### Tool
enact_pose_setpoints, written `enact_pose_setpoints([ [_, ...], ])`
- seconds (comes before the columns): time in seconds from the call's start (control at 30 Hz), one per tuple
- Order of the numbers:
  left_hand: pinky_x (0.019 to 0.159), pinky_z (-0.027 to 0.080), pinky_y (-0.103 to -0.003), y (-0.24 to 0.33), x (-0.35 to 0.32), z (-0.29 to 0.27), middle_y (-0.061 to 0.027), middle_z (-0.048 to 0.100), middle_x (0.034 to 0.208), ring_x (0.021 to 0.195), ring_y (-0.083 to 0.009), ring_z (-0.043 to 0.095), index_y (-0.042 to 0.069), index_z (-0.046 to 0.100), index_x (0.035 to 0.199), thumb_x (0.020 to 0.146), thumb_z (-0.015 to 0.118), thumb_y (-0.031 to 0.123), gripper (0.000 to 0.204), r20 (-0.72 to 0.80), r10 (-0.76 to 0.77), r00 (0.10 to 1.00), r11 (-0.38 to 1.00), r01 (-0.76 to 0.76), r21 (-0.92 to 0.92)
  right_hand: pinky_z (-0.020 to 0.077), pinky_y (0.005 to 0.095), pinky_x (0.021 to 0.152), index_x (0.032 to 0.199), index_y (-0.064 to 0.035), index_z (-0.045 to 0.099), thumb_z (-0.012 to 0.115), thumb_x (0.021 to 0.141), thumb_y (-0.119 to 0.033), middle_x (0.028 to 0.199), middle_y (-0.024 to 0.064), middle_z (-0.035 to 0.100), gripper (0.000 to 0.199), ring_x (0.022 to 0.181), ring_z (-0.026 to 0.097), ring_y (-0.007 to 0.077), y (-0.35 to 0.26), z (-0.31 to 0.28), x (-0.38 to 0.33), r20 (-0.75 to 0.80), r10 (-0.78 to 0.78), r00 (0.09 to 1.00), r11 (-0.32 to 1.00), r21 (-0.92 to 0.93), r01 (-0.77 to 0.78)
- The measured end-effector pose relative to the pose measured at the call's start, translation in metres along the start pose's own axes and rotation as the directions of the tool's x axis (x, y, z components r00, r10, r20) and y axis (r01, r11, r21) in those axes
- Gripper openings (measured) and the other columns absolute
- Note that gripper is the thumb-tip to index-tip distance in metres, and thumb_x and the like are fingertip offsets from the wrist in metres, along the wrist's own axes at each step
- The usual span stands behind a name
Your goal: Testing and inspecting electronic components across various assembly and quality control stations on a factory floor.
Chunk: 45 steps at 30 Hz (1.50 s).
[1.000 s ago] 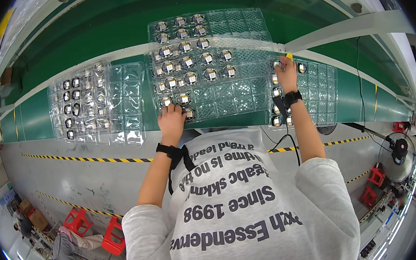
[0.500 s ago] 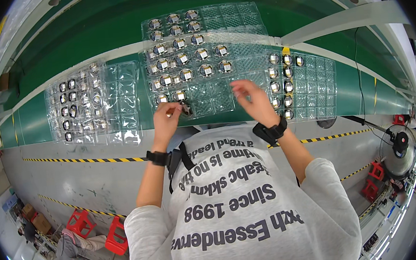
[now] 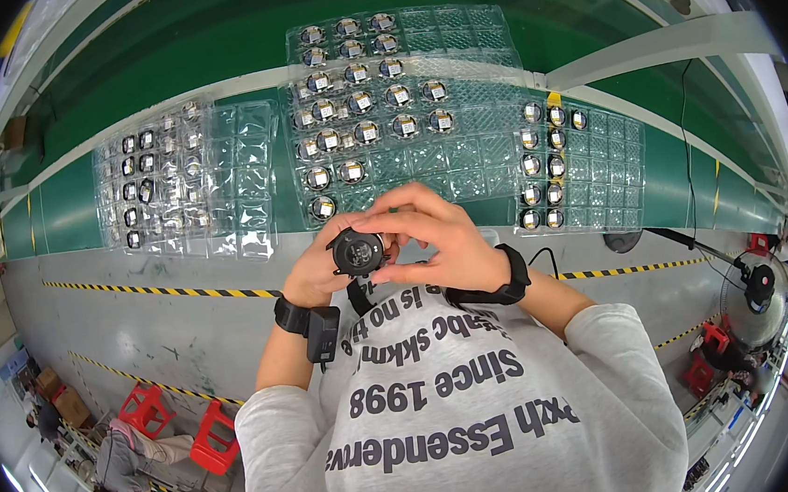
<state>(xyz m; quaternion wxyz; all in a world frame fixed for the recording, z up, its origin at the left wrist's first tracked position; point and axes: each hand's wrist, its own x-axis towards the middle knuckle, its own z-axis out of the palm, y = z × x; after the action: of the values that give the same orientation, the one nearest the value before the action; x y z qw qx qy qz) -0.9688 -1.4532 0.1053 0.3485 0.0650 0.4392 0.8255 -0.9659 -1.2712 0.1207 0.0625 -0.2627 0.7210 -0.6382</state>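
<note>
A round black watch case (image 3: 355,253) with stubby lugs is held at the bench's front edge, its dark round face turned upward. My left hand (image 3: 312,274) is closed round its left side. From the right, my right hand (image 3: 450,243) curls in, thumb below and fingers above, closed at the case's right edge; a small part of the grip is hidden. Just beyond my hands lies a clear plastic tray (image 3: 475,156) with round, white-labelled parts (image 3: 366,131) in its left pockets.
Another clear tray (image 3: 252,179) with round parts lies at the left of the green bench (image 3: 73,218), and one more tray (image 3: 626,165) at the right. Red stools (image 3: 212,438) and a seated person (image 3: 123,466) are behind on the left. A round fan (image 3: 759,284) stands far right.
My left hand has drawn back from the tray's near pockets with the watch case, now turned face up. My right hand came down and left from over the tray and closed on it.
</note>
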Motion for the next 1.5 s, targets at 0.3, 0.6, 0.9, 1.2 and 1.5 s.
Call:
enact_pose_setpoints([
  [0.3, 0.062, 0.043, -0.022, -0.004, -0.003, -0.004, -0.0064, 0.058, 0.086, 0.075, -0.0118, 0.056, 0.001, 0.058, 0.087, 0.073, 0.063, 0.017, 0.021, 0.047, 0.076, 0.996, 0.997, -0.078, 0.029, 0.0494, 0.0247, 0.065, 0.113, -0.0113, 0.060, 0.078, 0.065, -0.014, 0.108, 0.0060, 0.051, 0.051, 0.084, 0.054, 0.0149, 0.001, 0.003, -0.004, 0.001, -0.044, 0.999, 0.998, -0.041, 0.044],
  [0.6, 0.058, 0.051, -0.032, -0.076, 0.001, -0.103, -0.0103, 0.061, 0.080, 0.075, -0.0193, 0.062, -0.002, 0.059, 0.083, 0.077, 0.058, 0.012, 0.015, -0.672, -0.064, 0.738, 0.757, 0.474, 0.449, 0.0493, 0.0363, 0.073, 0.110, -0.0144, 0.056, 0.062, 0.079, -0.026, 0.107, 0.0066, 0.053, 0.033, 0.084, 0.059, 0.0262, 0.076, -0.034, -0.046, 0.040, 0.410, 0.911, 0.762, -0.564, -0.318],
  [0.9, 0.060, 0.051, -0.041, -0.122, 0.029, -0.121, -0.0172, 0.061, 0.080, 0.066, -0.0333, 0.061, 0.002, 0.059, 0.075, 0.072, 0.057, 0.026, 0.024, -0.539, 0.370, 0.756, -0.036, 0.592, 0.805, 0.0484, 0.0339, 0.068, 0.108, -0.0126, 0.057, 0.061, 0.081, -0.023, 0.096, 0.0068, 0.058, 0.029, 0.079, 0.060, 0.0222, 0.113, -0.041, -0.053, 0.006, 0.508, 0.861, 0.718, -0.556, -0.419],
  [1.2, 0.063, 0.050, -0.044, -0.125, 0.022, -0.109, -0.0156, 0.058, 0.077, 0.076, -0.0328, 0.062, 0.002, 0.058, 0.082, 0.081, 0.051, 0.020, 0.019, -0.529, 0.375, 0.761, -0.011, 0.574, 0.818, 0.0495, 0.0355, 0.067, 0.103, -0.0148, 0.057, 0.060, 0.080, -0.025, 0.095, 0.0052, 0.059, 0.026, 0.083, 0.060, 0.0235, 0.132, -0.015, -0.037, 0.108, 0.516, 0.850, 0.692, -0.637, -0.339],
  [1.5, 0.060, 0.049, -0.034, -0.123, -0.086, -0.147, -0.0136, 0.063, 0.073, 0.071, -0.0236, 0.063, 0.003, 0.058, 0.092, 0.086, 0.052, 0.018, 0.017, -0.727, 0.246, 0.641, 0.617, 0.474, 0.628, 0.0440, 0.0411, 0.080, 0.113, -0.0178, 0.051, 0.073, 0.067, -0.026, 0.105, 0.0062, 0.053, 0.051, 0.102, 0.052, 0.0260, 0.164, -0.019, -0.038, 0.098, 0.477, 0.873, 0.548, -0.810, -0.208],
])
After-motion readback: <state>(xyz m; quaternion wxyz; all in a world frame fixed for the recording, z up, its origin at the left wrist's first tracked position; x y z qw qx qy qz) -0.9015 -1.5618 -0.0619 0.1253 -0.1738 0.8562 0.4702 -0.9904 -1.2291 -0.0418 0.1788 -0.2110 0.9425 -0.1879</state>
